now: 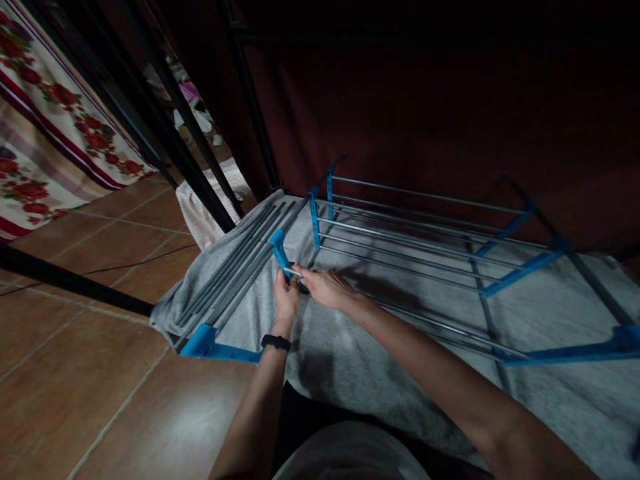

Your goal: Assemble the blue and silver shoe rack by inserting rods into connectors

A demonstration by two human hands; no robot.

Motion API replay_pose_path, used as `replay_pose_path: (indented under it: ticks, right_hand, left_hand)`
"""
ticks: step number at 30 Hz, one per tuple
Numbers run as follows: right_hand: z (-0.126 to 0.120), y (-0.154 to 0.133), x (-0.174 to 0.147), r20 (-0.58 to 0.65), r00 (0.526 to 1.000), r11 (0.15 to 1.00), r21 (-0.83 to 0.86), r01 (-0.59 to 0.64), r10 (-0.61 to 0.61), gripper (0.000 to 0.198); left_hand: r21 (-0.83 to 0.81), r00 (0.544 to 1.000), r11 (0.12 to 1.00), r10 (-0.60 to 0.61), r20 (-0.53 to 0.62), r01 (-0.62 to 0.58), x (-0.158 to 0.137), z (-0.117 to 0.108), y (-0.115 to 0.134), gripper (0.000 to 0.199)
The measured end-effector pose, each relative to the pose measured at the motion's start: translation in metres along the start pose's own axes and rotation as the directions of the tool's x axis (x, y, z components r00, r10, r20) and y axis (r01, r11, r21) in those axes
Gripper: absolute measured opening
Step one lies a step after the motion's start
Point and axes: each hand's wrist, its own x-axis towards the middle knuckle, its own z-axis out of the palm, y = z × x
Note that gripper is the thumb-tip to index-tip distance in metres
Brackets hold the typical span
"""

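Observation:
My left hand (287, 297) is closed around the lower end of a blue plastic bracket (279, 245), which points up and to the left. In my right hand (326, 287) is a thin metal rod (294, 272), its end against the bracket, close to my left fingers. Whether the rod's tip sits inside a hole cannot be made out. To the right stands a partly assembled rack (400, 230) of metal rods and blue brackets. Another blue bracket (200, 341) lies near the front left, beside several loose grey tubes (235, 270).
A grey cloth (345, 367) covers the surface under the rack. Dark metal posts (190, 160) rise at the left, over a tiled floor (115, 347). A floral cloth (60, 127) hangs at the far left. Behind the rack is a dark red backing (425, 113).

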Motion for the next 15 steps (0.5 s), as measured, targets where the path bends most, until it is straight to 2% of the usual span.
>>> replay_pose_path:
  ticks: [11,15]
  right_hand:
    - [0.013,0.009,0.005,0.022,0.998,0.995,-0.080,-0.054,0.056,0.052]
    - [0.017,0.012,0.007,0.017,0.999,0.995,-0.086,-0.042,0.044,0.052]
  left_hand:
    - [0.059,0.989,0.998,-0.006,0.151,-0.003,0.003,-0.016,-0.004,0.041]
    - [0.037,0.970,0.999,-0.036,0.240,0.028,0.006,-0.021,-0.007,0.051]
